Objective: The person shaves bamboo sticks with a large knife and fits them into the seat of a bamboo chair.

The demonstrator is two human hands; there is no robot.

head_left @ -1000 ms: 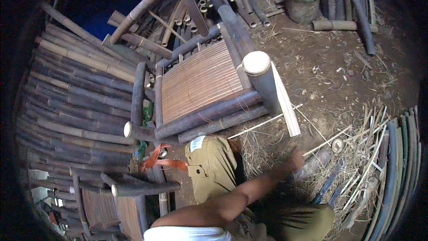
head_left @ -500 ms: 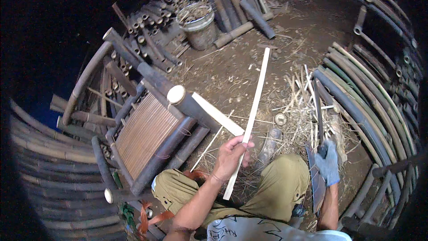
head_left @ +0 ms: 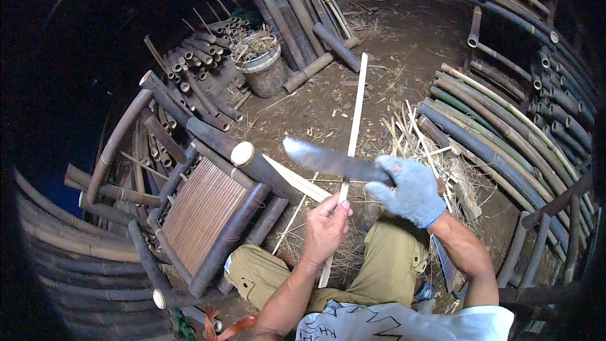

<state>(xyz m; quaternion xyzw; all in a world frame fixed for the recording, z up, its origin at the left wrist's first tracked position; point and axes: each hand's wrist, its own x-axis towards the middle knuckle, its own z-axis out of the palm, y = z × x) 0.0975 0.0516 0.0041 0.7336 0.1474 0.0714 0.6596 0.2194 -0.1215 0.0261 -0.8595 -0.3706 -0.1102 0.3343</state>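
My bare left hand (head_left: 326, 226) grips a long pale bamboo strip (head_left: 357, 110) near its lower part. The strip stands slanted, its far end pointing away over the floor. My right hand (head_left: 410, 191), in a grey-blue work glove, is closed round the handle of a large knife (head_left: 331, 163). The broad blade points left and lies across the strip a little beyond my left hand; whether it touches the strip I cannot tell. The knife's handle is mostly hidden by the glove. Another pale split piece (head_left: 293, 178) leans past a bamboo seat frame (head_left: 211, 208) on the left.
Shavings and thin offcuts (head_left: 404, 132) litter the ground ahead and right. Bamboo poles (head_left: 499, 145) are stacked along the right. A bucket of scraps (head_left: 262, 72) stands far left of centre, near cut tubes (head_left: 202, 50) and leaning poles (head_left: 278, 12).
My right hand has raised the knife from the right side and swung it left across the strip. My left hand still holds the strip. The view has shifted slightly.
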